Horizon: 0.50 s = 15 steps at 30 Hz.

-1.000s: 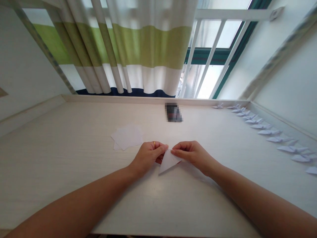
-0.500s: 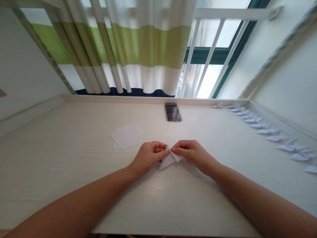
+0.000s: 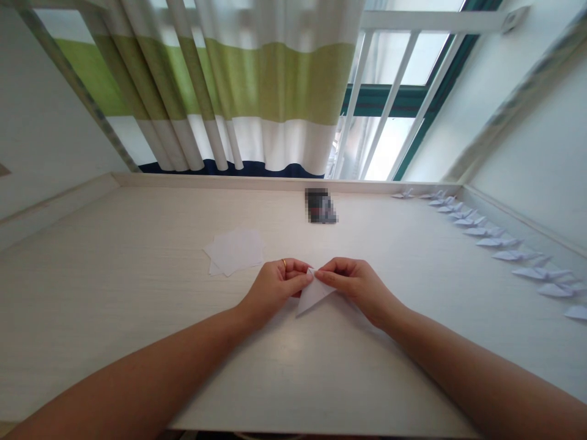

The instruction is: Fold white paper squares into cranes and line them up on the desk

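A small folded white paper (image 3: 315,294) is pinched between my two hands, low over the white table. My left hand (image 3: 285,281), with a ring on one finger, closes thumb and fingers on its upper left edge. On the upper right side, my right hand (image 3: 348,280) grips the paper with thumb and forefinger. The paper's front face shows as a slanted triangle with a point toward me. Its back layers are hidden by the fingers.
Loose white paper sheets (image 3: 236,249) lie overlapped left of my hands. A dark, pixelated object (image 3: 321,206) rests near the back edge. Several folded paper cranes (image 3: 498,242) line the right side of the table (image 3: 137,275). Behind are a curtain (image 3: 284,79) and white window bars (image 3: 389,104).
The loose flap that stood out on the paper's front right now lies flat or out of sight, leaving one smooth triangular face. Both hands keep nearly the same place.
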Available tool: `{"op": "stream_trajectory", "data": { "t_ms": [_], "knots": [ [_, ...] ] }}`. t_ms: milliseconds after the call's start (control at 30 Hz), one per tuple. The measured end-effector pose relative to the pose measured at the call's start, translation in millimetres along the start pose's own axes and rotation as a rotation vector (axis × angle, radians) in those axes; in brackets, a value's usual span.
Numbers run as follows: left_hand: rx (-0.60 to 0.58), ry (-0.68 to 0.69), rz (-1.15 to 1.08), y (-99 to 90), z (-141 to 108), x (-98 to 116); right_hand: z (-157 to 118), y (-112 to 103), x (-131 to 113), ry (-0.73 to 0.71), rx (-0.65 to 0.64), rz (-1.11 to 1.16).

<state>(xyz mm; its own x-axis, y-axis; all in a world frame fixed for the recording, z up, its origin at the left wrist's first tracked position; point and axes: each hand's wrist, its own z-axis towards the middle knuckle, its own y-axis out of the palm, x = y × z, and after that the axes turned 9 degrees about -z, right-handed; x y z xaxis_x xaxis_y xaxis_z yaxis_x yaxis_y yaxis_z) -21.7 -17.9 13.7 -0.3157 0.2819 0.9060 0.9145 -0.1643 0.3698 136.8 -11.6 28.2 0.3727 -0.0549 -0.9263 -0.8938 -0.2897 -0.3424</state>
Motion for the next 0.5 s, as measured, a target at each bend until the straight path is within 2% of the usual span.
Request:
{"op": "stream_trajectory", "data": {
  "t_ms": [500],
  "knots": [
    [-0.011, -0.009, 0.029, -0.8, 1.4, -1.1, -1.3, 2.3, -0.2, 0.011, -0.007, 0.029]
  ]
}}
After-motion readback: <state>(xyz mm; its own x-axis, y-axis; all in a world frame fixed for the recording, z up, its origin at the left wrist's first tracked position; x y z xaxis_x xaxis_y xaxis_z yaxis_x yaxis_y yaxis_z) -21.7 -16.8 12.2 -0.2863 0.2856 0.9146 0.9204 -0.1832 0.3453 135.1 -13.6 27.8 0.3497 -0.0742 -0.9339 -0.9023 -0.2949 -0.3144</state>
